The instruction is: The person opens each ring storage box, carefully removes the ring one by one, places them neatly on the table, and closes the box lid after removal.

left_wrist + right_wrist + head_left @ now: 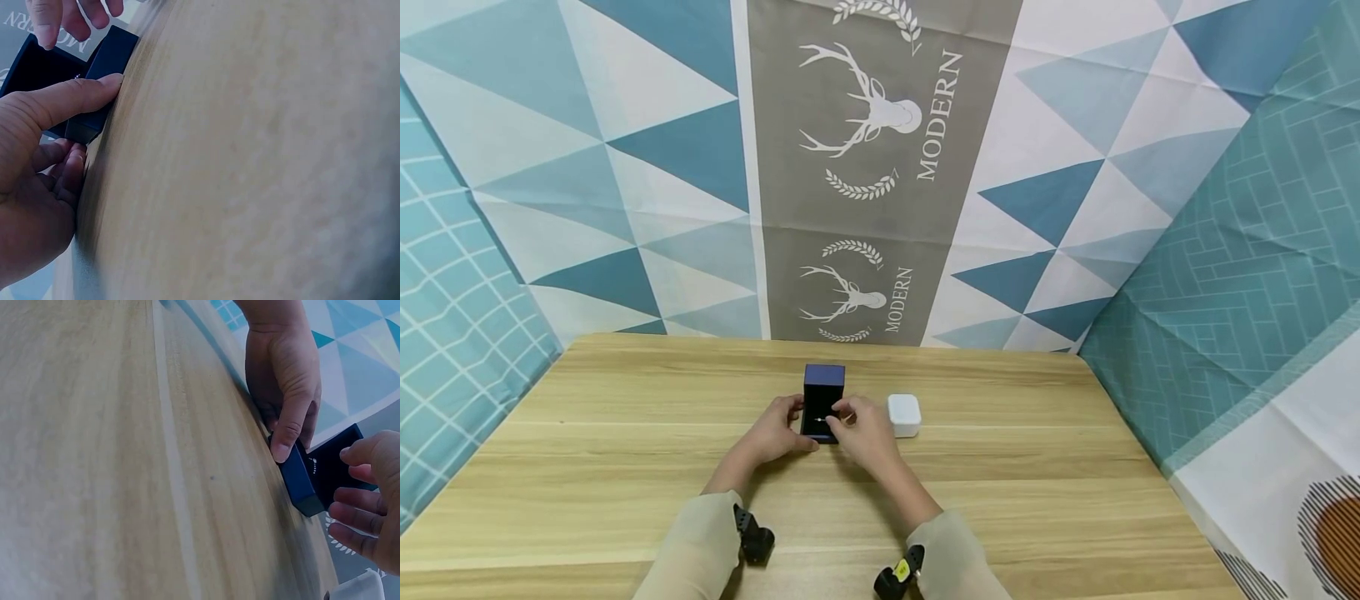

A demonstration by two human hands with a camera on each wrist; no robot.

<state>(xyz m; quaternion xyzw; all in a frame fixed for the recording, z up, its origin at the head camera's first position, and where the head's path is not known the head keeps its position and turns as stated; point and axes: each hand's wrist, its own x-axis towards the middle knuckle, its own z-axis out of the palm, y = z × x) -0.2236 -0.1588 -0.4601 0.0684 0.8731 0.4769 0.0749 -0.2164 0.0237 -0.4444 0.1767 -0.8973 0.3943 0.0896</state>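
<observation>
Left hand point(778, 429) is on the box here: thumb laid along the front, fingers bent round the side, gripping it. That ring box point(820, 402) sits on the desk point(1037, 467) between the two sets of fingers, crisp and square-edged, dark blue outside, black within, lid standing raised. And inside — a small silvery ring point(820, 420), bright little stones catching the light, seated in the black base just left of the right thumb. The right hand point(867, 433) is in close, its fingers loosely curved and spread, with the thumb apart from them, nothing pinched; whether a fingertip brushes the lining, I can't tell. Just outside the right fingers, a white case point(904, 415), smooth and boxy with rounded corners. Under the fingers runs pale, banded wood grain; beyond them hangs a creased cloth point(685, 167) of blue and white triangles.
</observation>
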